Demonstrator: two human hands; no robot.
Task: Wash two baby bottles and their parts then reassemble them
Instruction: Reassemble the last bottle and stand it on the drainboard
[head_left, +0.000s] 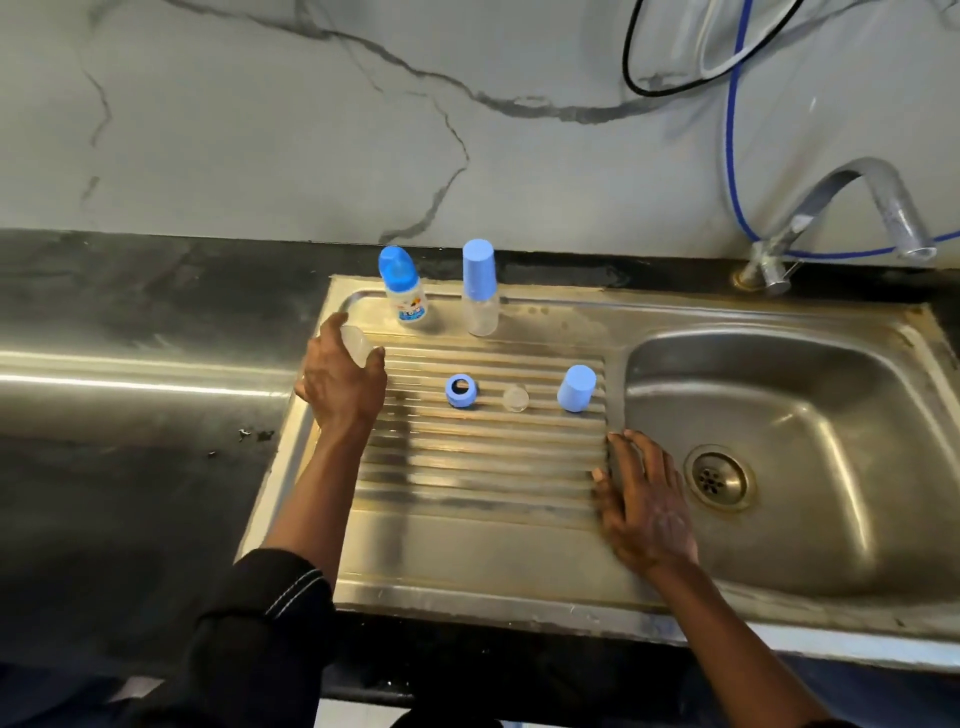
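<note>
The left hand (340, 384), at the left middle of the frame, curls its fingers round a clear bottle body (356, 346), which lies tilted in the grip over the left edge of the steel drainboard (467, 535). The right hand (644, 504), right of centre and lower, lies flat with straight fingers on the ridge between the drainboard and the basin (810, 395); it holds nothing that I can make out.

Between the two hands, across the middle of the ribbed part, three loose pieces stand in a row, apart from each other: a blue screw ring (461, 391) nearest the left hand, a small clear teat (515, 398) in the centre, and a blue cap (576, 388) mouth down, just above the right hand's fingertips.

Higher in the frame, at the back of the drainboard, a printed bottle (406, 296) with a blue top stands just above the left hand, and beside it to the right a clear bottle (480, 304) under a tall blue cover.

A tap (852, 208) arches at the upper right.
</note>
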